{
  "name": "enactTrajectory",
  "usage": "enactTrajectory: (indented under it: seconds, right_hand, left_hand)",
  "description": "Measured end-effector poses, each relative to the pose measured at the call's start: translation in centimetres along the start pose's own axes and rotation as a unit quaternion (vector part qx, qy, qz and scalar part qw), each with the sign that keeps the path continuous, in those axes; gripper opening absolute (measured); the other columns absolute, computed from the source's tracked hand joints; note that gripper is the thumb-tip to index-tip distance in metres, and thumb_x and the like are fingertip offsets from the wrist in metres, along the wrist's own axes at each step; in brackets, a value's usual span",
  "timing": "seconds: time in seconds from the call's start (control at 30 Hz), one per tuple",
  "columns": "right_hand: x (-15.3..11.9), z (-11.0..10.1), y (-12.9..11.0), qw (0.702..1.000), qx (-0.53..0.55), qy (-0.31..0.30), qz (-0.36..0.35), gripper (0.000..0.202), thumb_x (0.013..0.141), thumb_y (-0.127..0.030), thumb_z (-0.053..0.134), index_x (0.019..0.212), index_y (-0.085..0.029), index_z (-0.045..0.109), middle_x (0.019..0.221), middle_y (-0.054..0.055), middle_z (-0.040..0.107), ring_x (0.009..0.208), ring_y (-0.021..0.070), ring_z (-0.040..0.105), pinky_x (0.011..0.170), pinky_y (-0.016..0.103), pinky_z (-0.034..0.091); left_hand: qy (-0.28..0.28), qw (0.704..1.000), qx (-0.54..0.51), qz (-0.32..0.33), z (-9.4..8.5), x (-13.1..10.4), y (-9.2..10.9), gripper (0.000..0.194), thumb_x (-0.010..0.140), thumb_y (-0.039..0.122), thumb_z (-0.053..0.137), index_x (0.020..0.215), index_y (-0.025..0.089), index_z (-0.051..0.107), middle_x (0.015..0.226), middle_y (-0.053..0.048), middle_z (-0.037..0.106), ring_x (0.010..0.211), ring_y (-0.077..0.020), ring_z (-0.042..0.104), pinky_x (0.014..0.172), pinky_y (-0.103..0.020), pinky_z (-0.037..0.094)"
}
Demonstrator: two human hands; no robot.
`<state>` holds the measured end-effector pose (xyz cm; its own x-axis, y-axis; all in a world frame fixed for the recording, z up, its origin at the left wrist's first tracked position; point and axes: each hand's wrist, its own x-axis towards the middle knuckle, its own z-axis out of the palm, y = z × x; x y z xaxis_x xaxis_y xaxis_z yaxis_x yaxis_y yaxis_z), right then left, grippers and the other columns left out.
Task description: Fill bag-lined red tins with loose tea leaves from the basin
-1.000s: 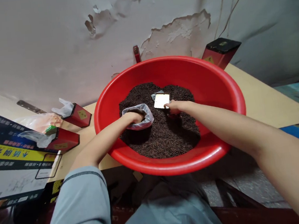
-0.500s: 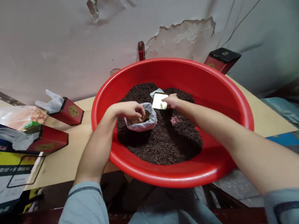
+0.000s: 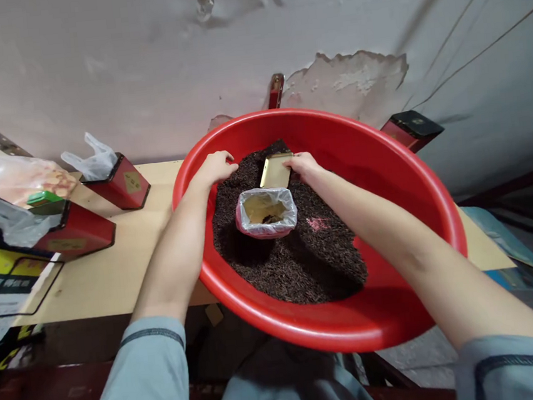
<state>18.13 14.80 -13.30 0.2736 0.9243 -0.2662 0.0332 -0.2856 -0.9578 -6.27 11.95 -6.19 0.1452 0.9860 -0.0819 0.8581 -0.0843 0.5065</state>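
My right hand [image 3: 305, 165] grips the edge of a shallow gold-coloured tin lid [image 3: 275, 171], tilted above the dark dried tea leaves [image 3: 302, 278]. Just in front of the lid stands a tin [image 3: 268, 230] lined with a clear plastic bag folded over its rim; a few dark leaves lie inside it. To the left, my left hand [image 3: 217, 168] hovers near the inner wall of the red tub [image 3: 336, 338], thumb and fingers apart, holding nothing I can see. A dark flat piece [image 3: 279, 146] shows behind the lid.
Left on the tabletop [image 3: 130, 257] are two red tins [image 3: 126, 182] with plastic bags sticking out, beside a printed box [image 3: 1, 288]. Another red tin with a black top [image 3: 413, 128] stands behind the tub at right. A peeling wall [image 3: 140, 67] closes off the back.
My left hand has left the lined tin's opening and moved back and left. The tin lid in my right hand has tipped, and its bright glare is gone. The view has shifted slightly.
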Motion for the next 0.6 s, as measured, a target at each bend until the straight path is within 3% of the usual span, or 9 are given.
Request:
enactTrajectory:
  seconds: [0.07,0.17,0.23,0.3,0.37,0.43,0.53,0.6]
  right_hand:
    - [-0.7,0.8,-1.0,1.0,0.005,-0.025,0.001,0.019,0.078,0.0,0.068,0.078,-0.018,0.06,0.069,0.001,0.066,0.064,0.0151,0.063,0.065,0.03,0.059]
    - [-2.2,2.5,-1.7,0.996,0.023,-0.084,-0.002,0.018,0.083,-0.002,0.069,0.083,-0.018,0.062,0.075,0.0,0.07,0.069,0.0146,0.068,0.069,0.03,0.06]
    - [-3.2,3.5,-1.8,0.99,0.044,-0.136,-0.005,0.02,0.084,-0.001,0.069,0.083,-0.018,0.061,0.075,-0.001,0.071,0.072,0.0145,0.069,0.074,0.031,0.061]
    - [-3.9,4.2,-2.0,0.982,0.045,-0.181,-0.006,0.022,0.082,-0.001,0.073,0.081,-0.018,0.06,0.076,-0.001,0.071,0.075,0.0143,0.07,0.079,0.031,0.061]
    - [-4.4,4.2,-2.3,0.98,0.003,-0.198,-0.015,0.021,0.08,-0.005,0.08,0.084,-0.017,0.064,0.082,0.001,0.074,0.081,0.0152,0.071,0.082,0.032,0.06]
    - [-4.5,3.4,-2.8,0.98,-0.064,-0.184,-0.039,0.023,0.082,-0.015,0.084,0.1,-0.018,0.069,0.098,0.005,0.077,0.088,0.0173,0.071,0.081,0.033,0.06]
    - [-4.4,0.4,-3.2,0.975,-0.159,-0.14,-0.072,0.035,0.092,-0.03,0.076,0.125,-0.02,0.068,0.12,0.01,0.075,0.098,0.0198,0.072,0.078,0.033,0.059]
    - [-4.3,-2.7,-2.8,0.959,-0.24,-0.122,-0.092,0.041,0.095,-0.035,0.072,0.133,-0.019,0.065,0.125,0.013,0.074,0.101,0.0214,0.072,0.08,0.033,0.06]
  left_hand:
    - [0.001,1.0,-0.017,-0.021,0.4,0.4,-0.1,0.054,0.096,0.033,0.07,0.143,0.009,0.06,0.129,-0.017,0.075,0.121,-0.0264,0.07,0.102,-0.03,0.054]
    - [-0.032,0.988,-0.149,-0.037,1.2,0.7,-0.1,0.081,0.097,0.037,0.071,0.161,0.005,0.034,0.14,-0.022,0.068,0.123,-0.0277,0.069,0.091,-0.029,0.059]
    - [-0.039,0.972,-0.231,-0.021,1.5,0.8,0.0,0.08,0.093,0.027,0.076,0.159,0.008,0.036,0.142,-0.021,0.067,0.12,-0.0267,0.071,0.083,-0.027,0.061]
    - [-0.038,0.965,-0.261,-0.01,1.5,0.7,0.1,0.065,0.088,0.015,0.078,0.147,0.008,0.052,0.137,-0.017,0.07,0.113,-0.0256,0.073,0.081,-0.026,0.061]
    - [-0.026,0.973,-0.23,-0.011,1.2,0.7,-0.1,0.05,0.086,0.01,0.078,0.133,0.007,0.062,0.128,-0.015,0.075,0.107,-0.0254,0.075,0.085,-0.029,0.062]
    - [0.014,0.99,-0.138,-0.01,0.7,0.5,-0.5,0.048,0.083,0.011,0.079,0.129,0.007,0.066,0.124,-0.015,0.076,0.11,-0.0272,0.075,0.094,-0.032,0.06]
    - [0.072,0.997,0.032,-0.014,0.2,0.3,-0.9,0.061,0.077,0.013,0.082,0.136,0.011,0.065,0.13,-0.018,0.074,0.122,-0.0329,0.07,0.104,-0.039,0.056]
    - [0.06,0.99,0.115,-0.053,0.3,0.2,-0.8,0.065,0.073,0.015,0.083,0.136,0.013,0.066,0.133,-0.021,0.072,0.124,-0.0376,0.069,0.105,-0.044,0.056]
